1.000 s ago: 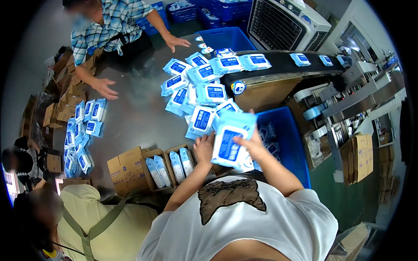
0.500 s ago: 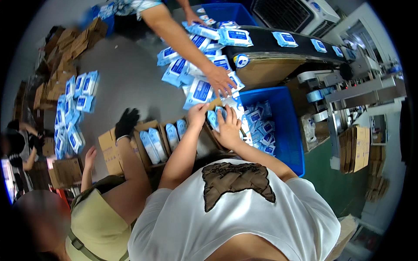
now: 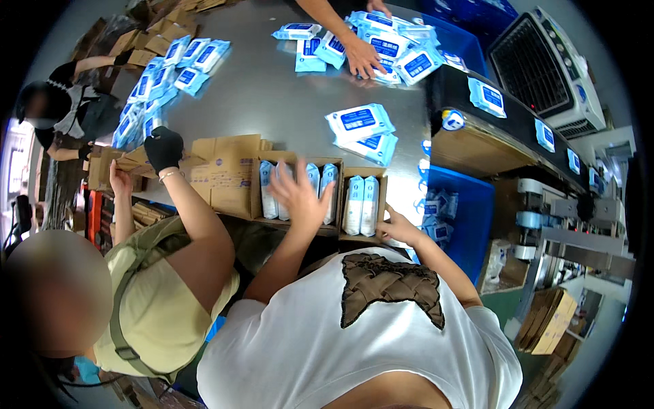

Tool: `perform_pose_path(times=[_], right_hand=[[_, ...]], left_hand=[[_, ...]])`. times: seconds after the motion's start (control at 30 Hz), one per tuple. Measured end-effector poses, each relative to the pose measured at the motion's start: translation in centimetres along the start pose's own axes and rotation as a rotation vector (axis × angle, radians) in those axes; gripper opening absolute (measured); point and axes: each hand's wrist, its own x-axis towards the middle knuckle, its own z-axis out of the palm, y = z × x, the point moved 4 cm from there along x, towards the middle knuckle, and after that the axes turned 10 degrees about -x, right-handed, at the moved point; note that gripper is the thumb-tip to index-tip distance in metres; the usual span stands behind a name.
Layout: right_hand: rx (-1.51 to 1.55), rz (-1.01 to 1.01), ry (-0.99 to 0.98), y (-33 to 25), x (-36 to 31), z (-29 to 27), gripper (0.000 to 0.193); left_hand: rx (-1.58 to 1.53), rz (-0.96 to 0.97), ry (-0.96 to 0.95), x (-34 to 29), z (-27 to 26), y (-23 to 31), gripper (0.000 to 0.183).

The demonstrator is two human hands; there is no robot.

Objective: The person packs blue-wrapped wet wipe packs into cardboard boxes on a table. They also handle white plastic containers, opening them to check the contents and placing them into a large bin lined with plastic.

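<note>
My left hand [image 3: 300, 196], fingers spread and a little blurred, hovers over a cardboard carton [image 3: 257, 198] holding several upright packs of wipes [image 3: 328, 187]. It partly hides those packs. At the right end of the row, my right hand [image 3: 402, 229] grips the side wall of a second carton [image 3: 382, 187]. Two light-blue-and-white packs of wipes [image 3: 361, 204] stand on edge inside it. Beyond this carton, two more wipes packs [image 3: 361, 124] lie overlapping on the metal table [image 3: 255, 88].
A co-worker's arm [image 3: 334, 24] reaches over a wipes pile at the back. On my left, another person's gloved hand [image 3: 163, 148] is at a carton [image 3: 225, 178]. A conveyor [image 3: 518, 112] carries packs at right, above a blue bin [image 3: 470, 211]. Another wipes pile [image 3: 160, 85] lies far left.
My left hand has moved off the right carton to above the neighbouring one. My right hand has gone from the packs to the carton's side. The co-worker's hand and pile have shifted away from me.
</note>
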Motion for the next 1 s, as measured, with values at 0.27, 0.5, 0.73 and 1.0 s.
perform_pose_path(times=[0.27, 0.5, 0.73, 1.0], right_hand=[[0.336, 0.029, 0.023, -0.5, -0.4, 1.7, 0.081], [0.708, -0.037, 0.08, 0.0, 3.0, 1.2, 0.085], [0.566, -0.077, 0.207, -11.4, 11.7, -1.0, 0.09], [0.15, -0.15, 0.048, -22.5, 22.8, -4.2, 0.093]], left_hand=[[-0.204, -0.228, -0.405, -2.8, 1.9, -3.5, 0.122], [-0.177, -0.021, -0.481, 6.0, 6.2, -2.8, 0.108], [-0.079, -0.005, -0.349, 18.0, 9.7, -10.4, 0.076], [-0.209, -0.077, 0.426, 17.3, 2.9, -17.2, 0.056]])
